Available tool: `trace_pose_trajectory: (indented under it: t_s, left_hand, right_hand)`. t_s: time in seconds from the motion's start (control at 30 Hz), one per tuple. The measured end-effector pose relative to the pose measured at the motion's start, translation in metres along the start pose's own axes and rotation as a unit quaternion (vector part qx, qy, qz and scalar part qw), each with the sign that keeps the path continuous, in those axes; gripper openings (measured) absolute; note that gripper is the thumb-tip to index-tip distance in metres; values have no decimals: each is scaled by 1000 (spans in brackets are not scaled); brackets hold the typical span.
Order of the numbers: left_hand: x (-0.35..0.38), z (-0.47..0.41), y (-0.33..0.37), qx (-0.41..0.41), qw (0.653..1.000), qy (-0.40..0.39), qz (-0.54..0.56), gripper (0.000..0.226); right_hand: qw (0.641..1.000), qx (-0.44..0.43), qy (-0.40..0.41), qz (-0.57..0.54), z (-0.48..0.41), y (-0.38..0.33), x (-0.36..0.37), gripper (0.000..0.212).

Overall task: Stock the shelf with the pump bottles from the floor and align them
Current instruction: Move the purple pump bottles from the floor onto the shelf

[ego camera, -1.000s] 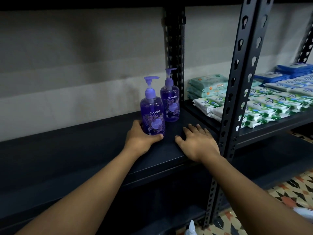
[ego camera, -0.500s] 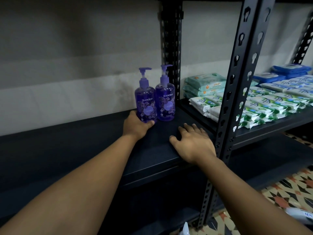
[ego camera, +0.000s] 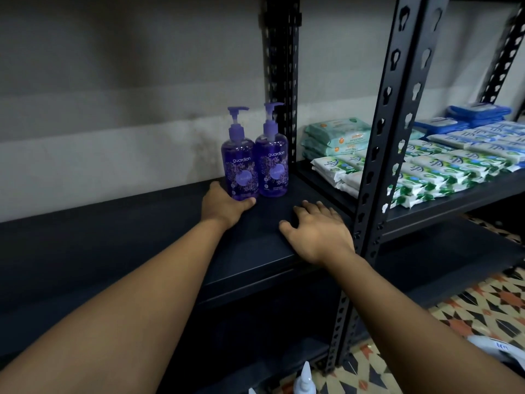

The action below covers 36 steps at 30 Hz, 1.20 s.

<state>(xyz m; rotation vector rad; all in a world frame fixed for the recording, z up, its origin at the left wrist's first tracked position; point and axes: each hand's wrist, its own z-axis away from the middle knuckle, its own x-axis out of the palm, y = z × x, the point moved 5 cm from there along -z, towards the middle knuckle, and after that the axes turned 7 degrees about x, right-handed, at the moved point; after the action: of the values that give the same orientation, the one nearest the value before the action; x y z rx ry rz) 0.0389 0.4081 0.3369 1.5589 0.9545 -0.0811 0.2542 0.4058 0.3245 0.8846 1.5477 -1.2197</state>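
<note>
Two purple pump bottles stand upright side by side at the back right of the dark shelf (ego camera: 119, 231). My left hand (ego camera: 224, 207) grips the base of the left bottle (ego camera: 240, 163), thumb in front of it. The right bottle (ego camera: 273, 157) stands next to the black rear upright. My right hand (ego camera: 318, 231) rests flat on the shelf in front of the bottles, fingers spread, holding nothing. The white tip of another pump bottle (ego camera: 305, 376) shows on the floor at the bottom edge.
A black perforated upright (ego camera: 395, 132) stands right of my right hand. Beyond it, a neighbouring shelf holds several packs of wet wipes (ego camera: 443, 169) and blue packs (ego camera: 477, 112). Patterned floor tiles (ego camera: 483, 308) lie at the lower right, with a white object (ego camera: 500, 348) on them.
My left hand has pushed the left bottle back and to the right, from in front of the other bottle to beside it. My right hand has stayed flat on the shelf.
</note>
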Motion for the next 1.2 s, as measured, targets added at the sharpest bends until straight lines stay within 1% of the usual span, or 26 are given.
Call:
trace_pose_trajectory:
  t_s: [0.17, 0.2, 0.27, 0.33, 0.43, 0.53, 0.67, 0.83, 1.0, 1.13, 1.2]
  left_hand:
    - [-13, 44, 5, 5, 1000, 1, -20, 81]
    - [-16, 56, 6, 15, 999, -4, -30, 79]
    - [-24, 85, 11, 47, 997, -14, -53, 67]
    - [-35, 116, 15, 63, 996, -26, -61, 57]
    - [-53, 160, 18, 62, 997, -49, -20, 48]
    - [-71, 206, 19, 66, 997, -46, 19, 36]
    - [-85, 270, 13, 69, 995, -51, 51, 28]
    - [-82, 339, -23, 15, 994, -71, 75, 24]
    - [-63, 405, -75, -61, 987, -108, 97, 21]
    - [-40, 456, -134, -129, 980, -123, 87, 13]
    - [-26, 486, -163, -173, 973, -132, 76, 12]
  right_hand:
    - [999, -26, 9, -18, 15, 0, -7, 62]
    - [999, -29, 7, -26, 22, -1, -8, 60]
    - [999, -31, 1, -43, 39, -2, -9, 58]
    - [998, -39, -14, -54, 61, -2, -13, 56]
    - [991, -53, -27, -119, 99, -1, -24, 44]
    - [977, -57, -32, -202, 147, 1, -32, 32]
    - [966, -63, -66, -241, 210, 7, -22, 23]
    - [950, -47, -137, -277, 273, 19, 24, 17]
    - [945, -20, -169, -281, 317, 36, 80, 13]
    - [941, 10, -218, -257, 351, 51, 129, 20]
    - [940, 36, -241, -240, 367, 64, 156, 29]
